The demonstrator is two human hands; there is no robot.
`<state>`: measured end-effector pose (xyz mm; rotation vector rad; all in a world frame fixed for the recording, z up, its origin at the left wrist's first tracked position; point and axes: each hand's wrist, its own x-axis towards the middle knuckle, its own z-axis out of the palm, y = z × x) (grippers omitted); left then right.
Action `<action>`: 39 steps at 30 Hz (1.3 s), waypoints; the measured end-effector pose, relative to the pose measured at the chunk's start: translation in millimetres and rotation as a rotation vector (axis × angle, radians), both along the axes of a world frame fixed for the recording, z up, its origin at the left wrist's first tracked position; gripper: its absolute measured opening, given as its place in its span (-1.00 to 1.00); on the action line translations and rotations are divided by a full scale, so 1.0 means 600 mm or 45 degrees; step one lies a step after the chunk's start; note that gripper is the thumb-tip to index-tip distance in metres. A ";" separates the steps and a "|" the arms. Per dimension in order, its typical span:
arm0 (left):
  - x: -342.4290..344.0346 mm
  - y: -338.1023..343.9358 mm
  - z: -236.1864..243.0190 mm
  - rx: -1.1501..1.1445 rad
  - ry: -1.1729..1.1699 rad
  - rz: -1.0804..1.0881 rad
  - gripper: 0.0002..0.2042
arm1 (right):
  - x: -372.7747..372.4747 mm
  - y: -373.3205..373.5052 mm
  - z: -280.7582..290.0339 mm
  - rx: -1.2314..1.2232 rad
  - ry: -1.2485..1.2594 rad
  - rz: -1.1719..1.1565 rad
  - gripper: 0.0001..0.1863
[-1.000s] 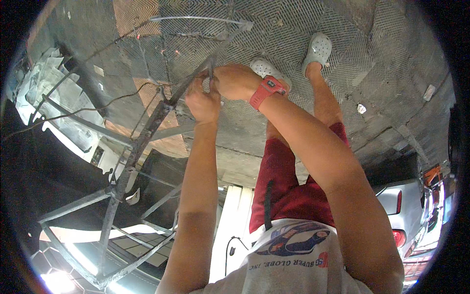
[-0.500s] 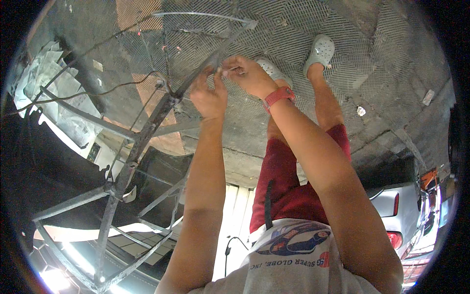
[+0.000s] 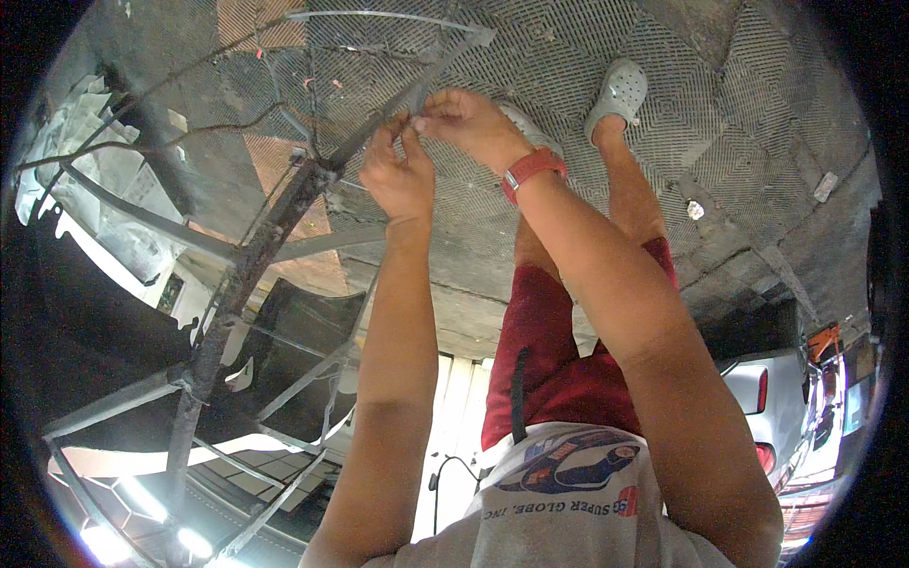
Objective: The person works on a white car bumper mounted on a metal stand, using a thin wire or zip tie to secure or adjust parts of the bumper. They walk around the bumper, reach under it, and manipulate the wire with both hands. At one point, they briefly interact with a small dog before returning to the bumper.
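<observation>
A dark metal frame (image 3: pixel 275 208) of welded bars stands on my left, its upper bar (image 3: pixel 379 121) running up toward my hands. My left hand (image 3: pixel 400 178) is closed just beside that bar, with thumb and fingers pinched together. My right hand (image 3: pixel 473 128), with a red watch (image 3: pixel 535 172) on the wrist, is also in a pinch, its fingertips meeting those of the left. Whatever lies between the fingertips is too small and too covered to name. A thin bent rod or cable (image 3: pixel 161 144) crosses the frame's left side.
Ribbed, dirty floor (image 3: pixel 530 57) lies beneath, and grey clogs (image 3: pixel 620 95) are on my feet. Crumpled plastic sheeting (image 3: pixel 123 189) sits at the left, near a large black panel (image 3: pixel 85 322). A silver car (image 3: pixel 757 398) stands at the right. A small pale scrap (image 3: pixel 696 210) lies on the floor.
The frame has shifted a little to the left in view. Both hands have moved slightly left with it, still pinched together, and the right wrist has turned a little.
</observation>
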<state>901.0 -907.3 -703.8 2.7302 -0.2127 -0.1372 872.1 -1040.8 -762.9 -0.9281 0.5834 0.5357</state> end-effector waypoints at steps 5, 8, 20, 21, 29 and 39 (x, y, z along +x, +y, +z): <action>0.000 0.006 0.000 0.008 -0.023 -0.064 -0.85 | 0.005 -0.008 0.002 0.109 0.032 -0.016 -0.56; 0.001 0.006 0.002 -0.007 -0.018 -0.074 -0.85 | 0.008 -0.013 0.002 0.123 0.026 0.026 -0.59; -0.007 0.007 0.012 0.010 0.025 -0.051 -0.83 | 0.014 0.024 0.001 -0.172 -0.002 -0.087 -0.61; -0.010 0.007 0.011 0.021 0.032 -0.022 -0.82 | 0.015 0.030 -0.002 -0.224 0.009 -0.068 -0.59; -0.025 0.007 0.006 -0.134 0.080 0.132 -0.76 | 0.020 0.071 -0.047 -0.201 0.139 -0.123 -0.49; -0.022 0.002 0.031 -0.259 0.213 0.185 -0.52 | 0.049 0.057 -0.032 -0.324 0.200 0.037 -0.54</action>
